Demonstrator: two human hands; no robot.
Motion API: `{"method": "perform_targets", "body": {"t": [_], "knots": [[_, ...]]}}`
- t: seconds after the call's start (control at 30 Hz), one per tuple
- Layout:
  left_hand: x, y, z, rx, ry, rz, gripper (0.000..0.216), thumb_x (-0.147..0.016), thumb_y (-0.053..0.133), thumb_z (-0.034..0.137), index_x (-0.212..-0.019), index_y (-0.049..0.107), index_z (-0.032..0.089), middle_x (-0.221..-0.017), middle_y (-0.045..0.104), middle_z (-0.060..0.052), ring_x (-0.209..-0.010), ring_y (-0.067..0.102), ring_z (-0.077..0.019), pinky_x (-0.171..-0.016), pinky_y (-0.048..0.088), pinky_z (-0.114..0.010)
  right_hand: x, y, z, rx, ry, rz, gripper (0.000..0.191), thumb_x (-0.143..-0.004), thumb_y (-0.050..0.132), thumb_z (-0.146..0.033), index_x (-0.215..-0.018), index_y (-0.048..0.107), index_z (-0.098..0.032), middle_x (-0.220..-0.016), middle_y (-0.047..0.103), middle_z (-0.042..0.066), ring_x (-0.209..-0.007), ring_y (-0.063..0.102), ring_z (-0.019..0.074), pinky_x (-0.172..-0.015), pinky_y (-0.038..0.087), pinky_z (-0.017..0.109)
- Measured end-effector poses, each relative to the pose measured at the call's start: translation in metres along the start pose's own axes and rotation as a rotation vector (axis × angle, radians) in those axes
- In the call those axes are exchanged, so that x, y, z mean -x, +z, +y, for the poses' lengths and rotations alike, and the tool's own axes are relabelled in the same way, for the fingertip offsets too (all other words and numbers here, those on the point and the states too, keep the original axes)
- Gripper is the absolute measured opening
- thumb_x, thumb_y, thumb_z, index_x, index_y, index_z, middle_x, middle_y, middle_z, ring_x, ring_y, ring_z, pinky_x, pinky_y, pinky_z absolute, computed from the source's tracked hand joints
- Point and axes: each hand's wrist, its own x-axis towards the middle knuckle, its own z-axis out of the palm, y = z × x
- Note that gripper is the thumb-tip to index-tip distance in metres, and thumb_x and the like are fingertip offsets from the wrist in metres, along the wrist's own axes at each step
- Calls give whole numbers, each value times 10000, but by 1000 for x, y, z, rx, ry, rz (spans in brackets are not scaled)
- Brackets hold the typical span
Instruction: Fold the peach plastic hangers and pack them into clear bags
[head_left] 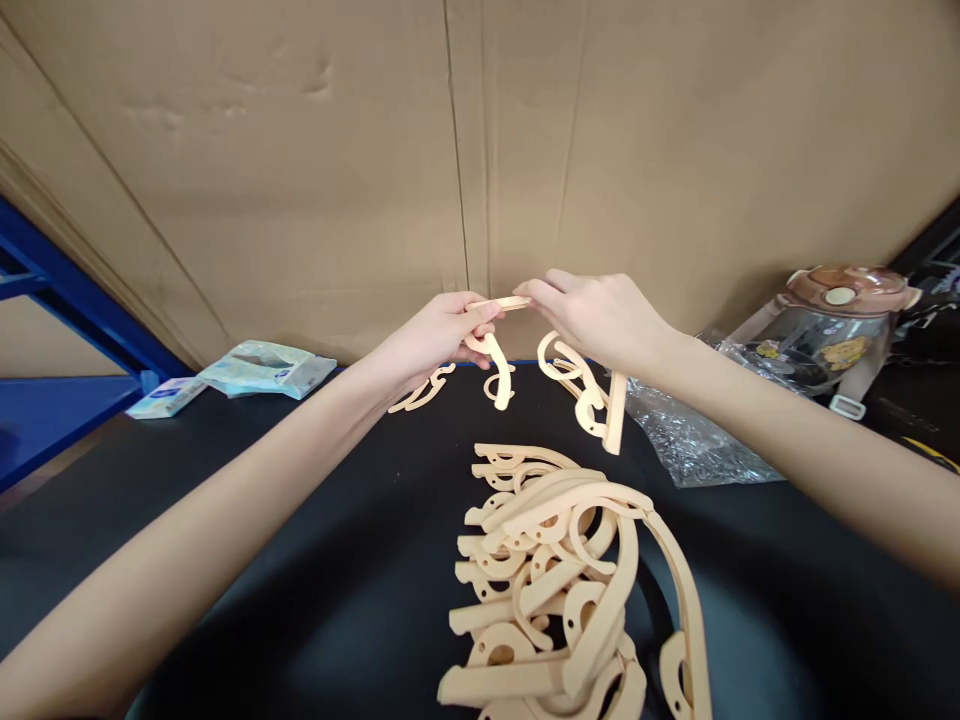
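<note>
Both hands are raised over the far part of the black table. My left hand [446, 325] pinches a beige hanger piece [513, 303] between thumb and fingers. A curved beige arm [500, 375] hangs below those fingers; whether it is joined to that piece I cannot tell. With bent fingertips, my right hand [592, 308] grips the other end of the same piece. Under the right hand lie loose beige hanger parts [589, 390], curved hooks and a straight arm among them. Nearer to me is a large pile of beige folding hangers [555, 570].
Several small curved parts [424, 390] lie behind my left wrist. A tissue pack [262, 368] is at the left, near a blue metal frame [67, 300]. Crumpled clear plastic [697, 440] and a strapped drink bottle [840, 330] stand right. Cardboard [300, 180] walls the back.
</note>
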Motion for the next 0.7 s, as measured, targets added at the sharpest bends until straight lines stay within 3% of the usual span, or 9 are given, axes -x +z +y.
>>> {"method": "perform_targets", "body": {"t": [0.2,0.43,0.6,0.7], "knots": [[-9,18,-9,74,-27,-60,267,-924,566,236,-680,502,149,-628,456,39,-530,467,-59,-595,471,-212,-1,2,-7,128,-139,-113,321,-884,322,-30,-1040,580,-139,-890,661,100,-675,571,185,-528,195,315],[-18,29,-36,8,-69,72,228,-933,565,278,-784,613,112,-677,541,8,-590,526,-86,-604,479,-231,9,21,-4,-153,68,-252,253,-869,403,-41,-1039,581,-101,-879,690,165,-717,620,241,-563,247,315],[-39,41,-45,-63,-102,130,251,-939,567,328,-1093,595,133,-1037,631,-61,-850,634,-167,-731,552,-343,4,44,-10,-371,263,-247,175,-929,460,-156,-960,623,-97,-826,686,154,-742,649,233,-615,401,307],[-42,46,-47,-73,-126,113,296,-939,565,336,-1162,577,142,-1125,617,-83,-937,633,-196,-796,550,-387,-1,55,-1,-605,386,-201,228,-940,533,-319,-1028,626,-131,-981,665,81,-838,643,182,-735,519,346]]}}
